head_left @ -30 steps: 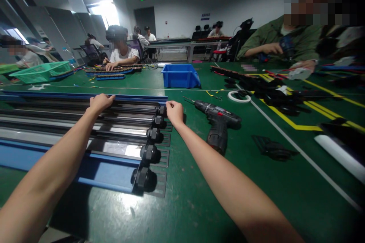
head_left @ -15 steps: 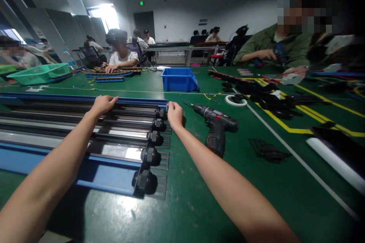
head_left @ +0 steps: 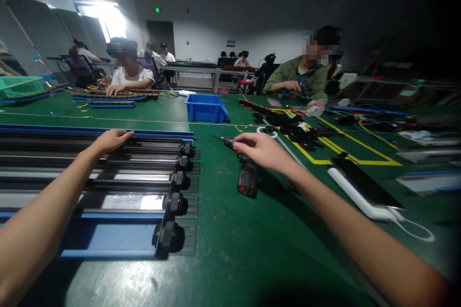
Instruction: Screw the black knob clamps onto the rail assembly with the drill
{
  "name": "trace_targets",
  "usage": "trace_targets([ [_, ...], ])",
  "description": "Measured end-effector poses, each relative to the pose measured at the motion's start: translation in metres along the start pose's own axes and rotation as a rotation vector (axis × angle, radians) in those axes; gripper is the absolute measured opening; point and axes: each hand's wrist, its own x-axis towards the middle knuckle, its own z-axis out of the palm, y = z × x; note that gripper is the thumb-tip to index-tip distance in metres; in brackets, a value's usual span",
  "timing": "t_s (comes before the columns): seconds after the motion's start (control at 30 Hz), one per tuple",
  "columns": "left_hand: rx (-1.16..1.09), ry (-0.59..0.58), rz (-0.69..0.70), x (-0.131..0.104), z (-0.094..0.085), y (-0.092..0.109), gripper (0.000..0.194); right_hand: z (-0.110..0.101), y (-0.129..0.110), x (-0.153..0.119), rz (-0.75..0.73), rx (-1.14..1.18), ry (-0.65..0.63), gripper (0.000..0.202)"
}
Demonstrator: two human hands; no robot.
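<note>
My left hand (head_left: 111,141) lies over the far blue rail (head_left: 162,130), its fingers bent across the edge and partly hidden. That rail belongs to a row of long blue and black profiles (head_left: 118,232) lying side by side. At their right ends sit several black cable glands (head_left: 173,237) with flat slotted plates (head_left: 189,240) beneath. To the right, my right hand (head_left: 261,151) is closed over the top of a black cordless drill (head_left: 248,177). The drill lies on the green table with its thin bit (head_left: 218,136) pointing left; my hand hides much of its body.
A blue bin (head_left: 206,109) stands behind the drill, near a roll of white tape (head_left: 265,131). On the right lies a phone (head_left: 363,182) on a white block with a cable. Black parts (head_left: 302,136) lie near yellow lines. Co-workers sit across the table, one holding a drill (head_left: 304,87).
My right hand has left the rail's right end and moved right onto the drill. My left hand stays on the far rail. The view has turned to the right.
</note>
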Motion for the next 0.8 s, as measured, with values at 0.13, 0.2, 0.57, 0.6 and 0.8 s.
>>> trace_targets([
  [0.13,0.003,0.006,-0.009,0.008,0.007,-0.011,0.075,-0.049,0.077,-0.081,0.174,-0.389,0.016,0.035],
  [0.2,0.012,0.001,-0.004,0.011,0.008,-0.014,0.073,-0.059,0.105,-0.115,0.227,-0.457,-0.012,0.045],
  [0.57,-0.006,0.024,-0.004,0.004,0.006,-0.006,0.072,-0.045,0.119,-0.12,0.416,-0.659,-0.062,0.051],
  [0.6,-0.007,0.027,-0.001,0.003,0.006,-0.005,0.071,-0.047,0.109,-0.113,0.428,-0.68,-0.026,0.053],
  [0.8,0.011,0.026,0.0,0.005,0.006,-0.006,0.071,-0.038,0.027,-0.048,0.272,-0.506,0.198,0.047],
])
